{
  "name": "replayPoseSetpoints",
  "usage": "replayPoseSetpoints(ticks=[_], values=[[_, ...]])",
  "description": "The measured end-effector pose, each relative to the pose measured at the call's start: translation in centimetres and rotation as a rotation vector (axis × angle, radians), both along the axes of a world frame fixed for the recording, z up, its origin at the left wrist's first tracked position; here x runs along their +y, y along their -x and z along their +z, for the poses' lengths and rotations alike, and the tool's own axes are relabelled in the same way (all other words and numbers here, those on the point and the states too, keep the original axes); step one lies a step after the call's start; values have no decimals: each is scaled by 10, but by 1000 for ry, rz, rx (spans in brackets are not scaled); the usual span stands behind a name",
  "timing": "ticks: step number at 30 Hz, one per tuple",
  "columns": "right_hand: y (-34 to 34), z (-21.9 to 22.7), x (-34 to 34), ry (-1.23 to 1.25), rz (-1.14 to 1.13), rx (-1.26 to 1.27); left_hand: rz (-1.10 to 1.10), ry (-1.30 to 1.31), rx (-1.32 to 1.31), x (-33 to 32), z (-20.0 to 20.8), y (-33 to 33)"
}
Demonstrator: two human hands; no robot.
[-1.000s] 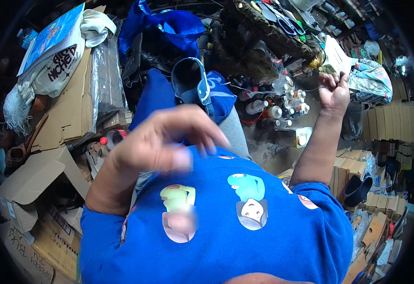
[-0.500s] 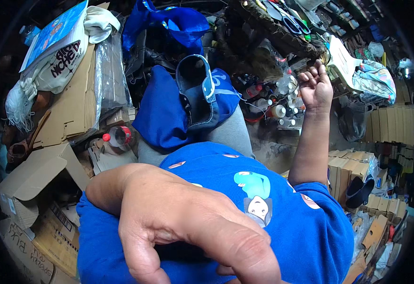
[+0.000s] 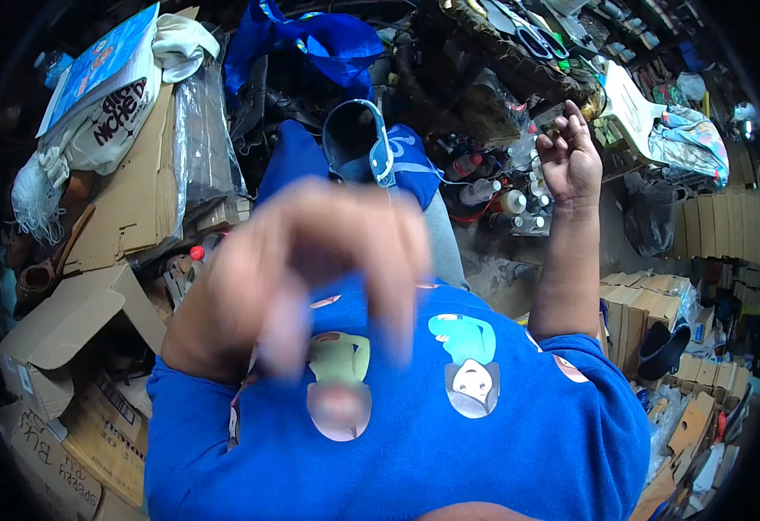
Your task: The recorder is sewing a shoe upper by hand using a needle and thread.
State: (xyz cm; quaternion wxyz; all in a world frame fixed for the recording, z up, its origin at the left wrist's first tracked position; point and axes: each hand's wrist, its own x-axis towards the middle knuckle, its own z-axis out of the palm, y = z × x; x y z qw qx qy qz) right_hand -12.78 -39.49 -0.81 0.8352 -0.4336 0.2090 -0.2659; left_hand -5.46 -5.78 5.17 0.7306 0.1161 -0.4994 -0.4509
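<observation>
A blue slip-on clog (image 3: pixel 382 165) with a heel strap rests between my knees on blue cloth (image 3: pixel 290 161). Smeared by motion, my left hand (image 3: pixel 328 252) hangs in front of my chest and hides the lower part of the clog; its fingers point down, and I cannot make out whether they hold anything. Off to the right, my right hand (image 3: pixel 573 169) is raised with the palm side showing. Its fingers curl in toward the thumb, and something small may be pinched there, too small to name.
Flattened cardboard (image 3: pixel 128 195) and an open carton (image 3: pixel 67 326) lie at my left. Several bottles (image 3: pixel 512 204) stand past my right knee, below a cluttered ledge with scissors (image 3: pixel 541 39). A white chair (image 3: pixel 630 113) and stacked cardboard pieces (image 3: pixel 641 304) are farther right.
My left hand has swung away from close to the camera, moving forward toward the clog. The right hand has shifted slightly left and its fingers have moved a little.
</observation>
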Motion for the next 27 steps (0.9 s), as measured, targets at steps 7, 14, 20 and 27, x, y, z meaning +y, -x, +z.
replayPoseSetpoints(ticks=[7,14,20,27], values=[[1,-6,7,42,163,13,624,-964,954,-32,-144,-78],[6,0,28,96,248,149,468,-770,894,-54,-120,-78],[1,24,55,208,398,129,365,-594,549,-52,-29,-40],[-7,66,109,483,597,-39,804,-573,-79,-33,-2,-13]])
